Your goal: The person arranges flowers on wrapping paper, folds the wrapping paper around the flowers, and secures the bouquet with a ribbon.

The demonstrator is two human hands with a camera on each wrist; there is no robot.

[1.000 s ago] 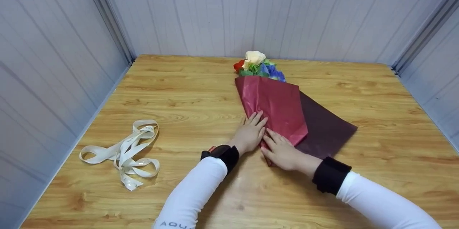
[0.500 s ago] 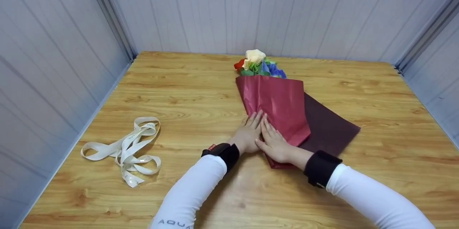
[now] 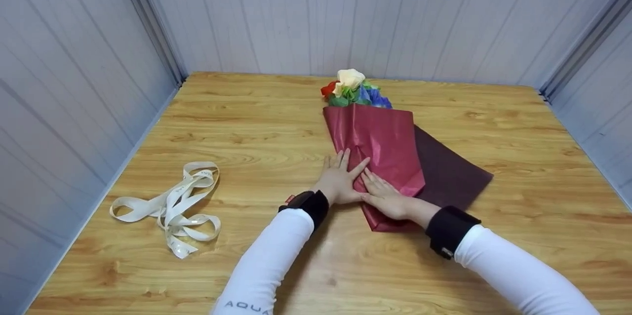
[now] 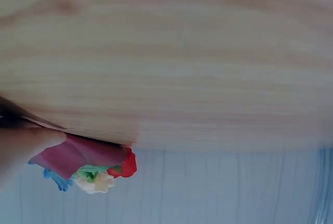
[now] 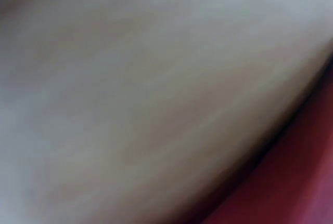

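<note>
A bouquet of artificial-looking flowers (image 3: 351,89), cream, red and blue with green leaves, pokes out of folded wrapping paper (image 3: 390,144). The paper is dark red on the folded-over face and dark plum on the flap (image 3: 447,172) spread to the right. My left hand (image 3: 339,180) lies on the paper's left edge with its fingers spread. Beside it my right hand (image 3: 387,199) presses flat on the lower paper, its fingertips close to the left thumb. In the left wrist view, part of the left hand (image 4: 26,146) touches the paper. The right wrist view is blurred and shows only tabletop and red paper (image 5: 291,182).
A loosely looped white ribbon (image 3: 180,206) with printing lies on the left of the wooden table (image 3: 256,127). Grey-white panel walls (image 3: 276,19) stand behind the table and at both sides.
The right hand first slid up the paper toward the left hand, then back down slightly. The left hand's fingers have spread and its thumb has moved away from them. The red paper's lower edge shows more.
</note>
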